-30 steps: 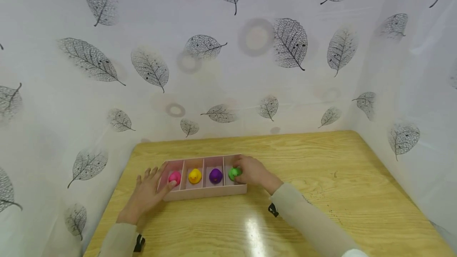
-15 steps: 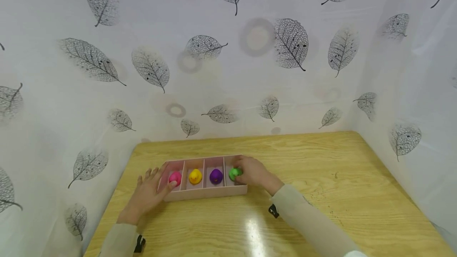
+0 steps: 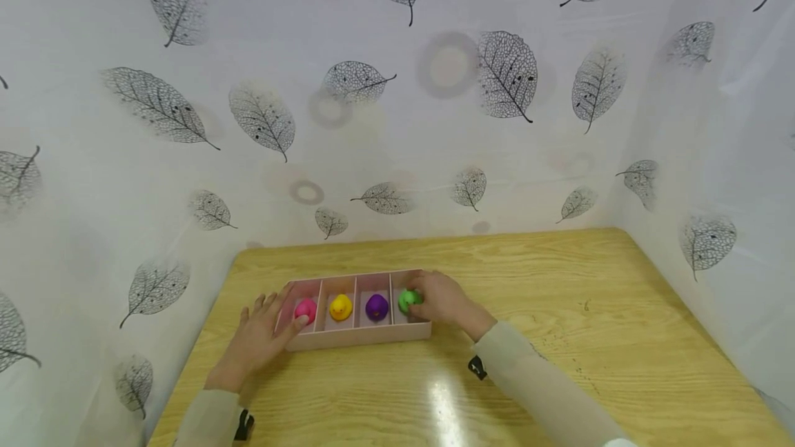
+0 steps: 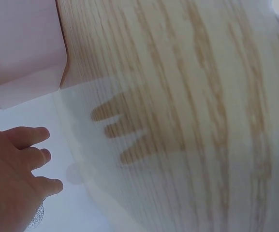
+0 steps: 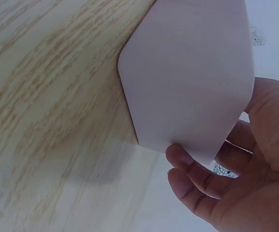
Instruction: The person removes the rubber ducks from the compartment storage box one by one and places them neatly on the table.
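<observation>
A pink box (image 3: 357, 338) with a row of compartments lies on the table, a small rubber duck in each. From left to right sit a pink duck (image 3: 304, 308), a yellow duck (image 3: 340, 307), a purple duck (image 3: 376, 307) and a green duck (image 3: 408, 301). My left hand (image 3: 256, 341) rests on the box's left end, fingers spread and fairly straight, thumb tip over the front edge by the pink duck. My right hand (image 3: 444, 301) reaches over the right end; its thumb and forefinger pinch the green duck. In the right wrist view its other fingers bend outside the box wall (image 5: 187, 72).
The wood-grain table (image 3: 528, 281) extends to the right and in front of the box. A white curtain (image 3: 397, 136) printed with grey leaves surrounds its back and sides. Light glares off the tabletop in front of the box.
Almost nothing differs. The view has shifted very slightly; both hands, the box and the ducks keep their places.
</observation>
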Available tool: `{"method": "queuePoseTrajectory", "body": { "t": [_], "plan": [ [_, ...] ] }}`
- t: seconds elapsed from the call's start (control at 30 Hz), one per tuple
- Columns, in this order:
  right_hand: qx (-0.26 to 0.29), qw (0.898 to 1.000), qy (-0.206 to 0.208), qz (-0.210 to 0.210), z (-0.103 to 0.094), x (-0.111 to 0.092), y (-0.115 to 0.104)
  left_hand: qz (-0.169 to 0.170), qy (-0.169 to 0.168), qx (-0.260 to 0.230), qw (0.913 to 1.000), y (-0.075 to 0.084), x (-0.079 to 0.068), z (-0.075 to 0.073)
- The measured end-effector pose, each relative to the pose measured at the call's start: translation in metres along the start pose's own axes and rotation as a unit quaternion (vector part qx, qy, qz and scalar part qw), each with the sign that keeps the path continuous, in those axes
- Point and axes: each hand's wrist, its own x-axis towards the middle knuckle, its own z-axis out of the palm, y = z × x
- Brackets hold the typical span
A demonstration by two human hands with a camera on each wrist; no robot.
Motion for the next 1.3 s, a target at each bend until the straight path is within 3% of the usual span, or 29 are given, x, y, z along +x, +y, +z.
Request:
{"method": "queuePoseTrajectory", "body": {
  "t": [0.33, 0.6, 1.0, 1.3],
  "plan": [
    [0.017, 0.999, 0.030, -0.001, -0.015, -0.003, -0.004, -0.001, 0.000, -0.002, 1.0000, 0.002, -0.001, -0.001],
    [0.061, 0.996, 0.067, -0.014, -0.024, -0.007, -0.006, -0.001, 0.000, -0.001, 1.0000, 0.001, 0.000, 0.001],
    [0.198, 0.978, 0.049, -0.031, -0.034, -0.014, 0.001, -0.012, -0.005, -0.011, 0.9999, -0.001, 0.001, 0.001],
    [0.192, 0.977, 0.089, -0.033, -0.037, -0.020, 0.020, -0.012, -0.004, -0.002, 0.9999, 0.001, 0.001, 0.000]
  ]
}}
